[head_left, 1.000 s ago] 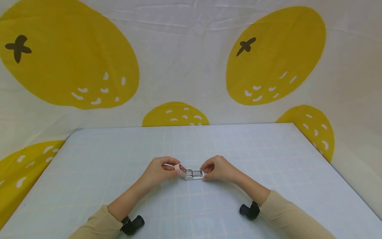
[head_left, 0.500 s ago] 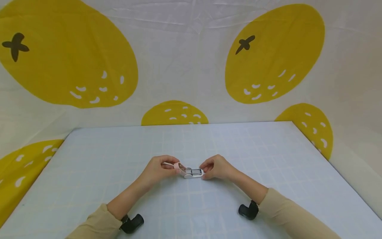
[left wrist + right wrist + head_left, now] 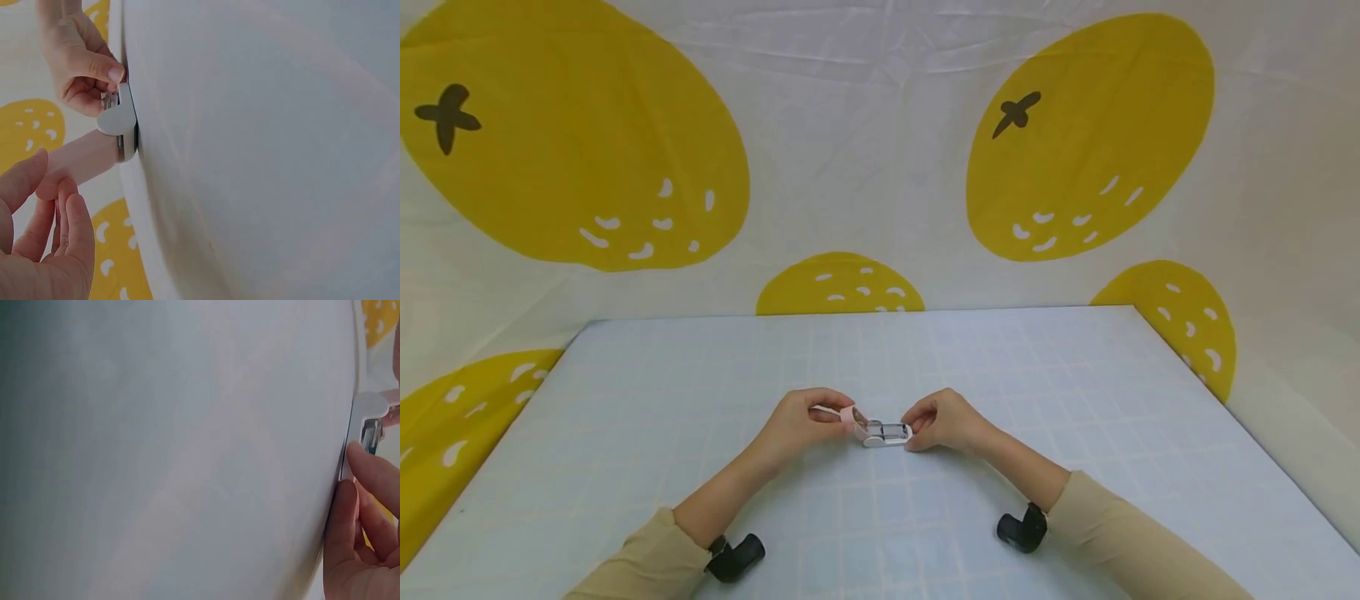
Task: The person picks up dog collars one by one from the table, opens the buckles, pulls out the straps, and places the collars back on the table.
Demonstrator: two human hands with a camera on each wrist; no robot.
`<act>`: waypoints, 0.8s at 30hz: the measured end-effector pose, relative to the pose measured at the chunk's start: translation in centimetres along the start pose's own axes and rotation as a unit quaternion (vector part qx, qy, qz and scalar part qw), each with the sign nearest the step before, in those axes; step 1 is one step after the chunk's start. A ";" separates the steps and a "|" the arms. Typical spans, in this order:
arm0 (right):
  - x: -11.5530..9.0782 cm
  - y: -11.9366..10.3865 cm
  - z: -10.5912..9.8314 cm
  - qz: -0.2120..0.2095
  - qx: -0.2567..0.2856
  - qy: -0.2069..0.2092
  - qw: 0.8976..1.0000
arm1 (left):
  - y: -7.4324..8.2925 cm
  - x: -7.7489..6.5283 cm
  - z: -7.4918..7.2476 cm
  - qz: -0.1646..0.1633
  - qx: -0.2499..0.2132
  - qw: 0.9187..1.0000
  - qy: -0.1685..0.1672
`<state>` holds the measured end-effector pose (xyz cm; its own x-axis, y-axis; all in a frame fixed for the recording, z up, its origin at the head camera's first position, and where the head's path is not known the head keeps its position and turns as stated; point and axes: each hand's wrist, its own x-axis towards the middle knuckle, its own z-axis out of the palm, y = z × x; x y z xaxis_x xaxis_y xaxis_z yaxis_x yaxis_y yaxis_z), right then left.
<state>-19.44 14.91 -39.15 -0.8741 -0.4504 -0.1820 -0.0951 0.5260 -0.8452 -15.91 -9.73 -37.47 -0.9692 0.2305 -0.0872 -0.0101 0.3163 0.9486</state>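
Note:
A small stapler (image 3: 874, 441) with a white base and a raised pink cover is at the middle of the table, between both hands. My left hand (image 3: 805, 423) pinches the free end of the pink cover (image 3: 84, 157), thumb on one side and fingers on the other. Thumb and fingertips of my right hand (image 3: 951, 422) pinch the far end of the white base (image 3: 369, 405), low at the tabletop. The cover stands tilted up from the rounded hinge (image 3: 115, 120). Metal parts (image 3: 370, 435) show inside the base.
A pale blue table (image 3: 880, 358) with a faint grid spreads around the hands. Behind it hangs a white cloth (image 3: 857, 167) with big yellow fruit prints. Black wrist cameras (image 3: 736, 558) sit near both tan sleeves (image 3: 1138, 537).
Both hands keep their grips on the stapler, and the cover stays raised. The whole head view shifts slightly; little else differs.

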 end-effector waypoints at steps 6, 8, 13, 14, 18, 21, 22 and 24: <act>0.0 -0.1 0.1 0.001 0.006 0.005 1.000 | 0.0 0.2 0.2 0.016 -0.004 1.000 -0.012; -0.1 -0.1 0.0 -0.001 0.008 0.005 1.000 | 0.1 0.2 0.3 0.018 -0.006 1.000 -0.016; 0.0 -0.3 0.0 -0.003 0.003 0.005 1.000 | 0.1 0.4 0.4 0.020 -0.015 0.999 -0.028; 0.0 -0.3 0.0 -0.003 0.003 0.005 1.000 | 0.1 0.5 0.4 0.021 -0.016 0.999 -0.028; 0.1 -0.2 0.1 0.002 0.003 0.004 1.000 | 0.0 0.6 0.7 0.028 -0.021 0.999 -0.024; 0.1 0.0 0.1 0.004 0.001 0.003 1.000 | 0.0 0.7 1.1 0.031 -0.022 0.999 -0.019; 0.1 0.1 0.1 0.003 0.000 0.002 1.000 | 0.0 0.7 1.2 0.031 -0.019 0.999 -0.017; 0.2 0.2 0.1 0.000 -0.001 0.001 1.000 | 0.1 0.7 1.4 0.029 -0.017 0.999 -0.013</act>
<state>-19.58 14.84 -39.44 -0.8751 -0.4488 -0.1810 -0.0958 0.5273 -0.8443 -16.27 -8.22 -37.86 -0.9614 0.2723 -0.0393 0.0371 0.2699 0.9622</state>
